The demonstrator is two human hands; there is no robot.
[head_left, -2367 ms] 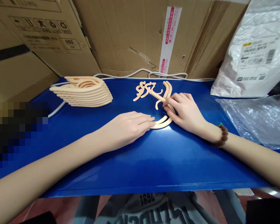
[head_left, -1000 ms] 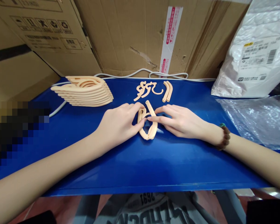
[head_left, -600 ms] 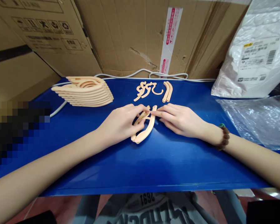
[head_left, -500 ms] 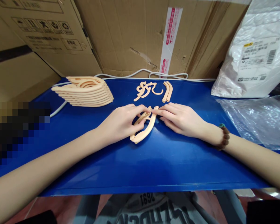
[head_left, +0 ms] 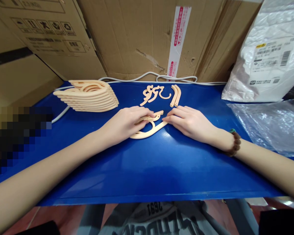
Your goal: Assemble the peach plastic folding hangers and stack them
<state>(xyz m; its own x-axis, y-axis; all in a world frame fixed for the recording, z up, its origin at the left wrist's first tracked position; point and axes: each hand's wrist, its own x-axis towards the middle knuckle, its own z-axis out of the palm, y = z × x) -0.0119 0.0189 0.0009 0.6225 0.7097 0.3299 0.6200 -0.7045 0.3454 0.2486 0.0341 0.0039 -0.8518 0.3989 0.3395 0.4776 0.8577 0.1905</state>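
Between my hands, just above or on the blue table, is a beige plastic folding hanger (head_left: 147, 134) with a curved arm and an inner loop. My left hand (head_left: 127, 122) is closed around its left side, fingers and thumb pinching the upper piece. With its fingertips, my right hand (head_left: 188, 122) pinches the right end of the lower curved arm. Beyond them lie several loose beige hooks (head_left: 155, 94) and, beside those, two curved hanger arms (head_left: 175, 95). A stack of folded beige hangers (head_left: 88, 98) sits to the left of my left hand.
Cardboard boxes (head_left: 137, 39) stand along the back and left of the blue table (head_left: 161, 173). A white cable (head_left: 134, 79) runs along the rear edge. On the right are a white plastic parcel bag (head_left: 264, 62) and a flat clear plastic bag (head_left: 269, 127).
The hanger has turned to lie more sideways, its lower arm swinging down to the right. My left hand has shifted slightly left, and my right fingertips now grip the arm's end.
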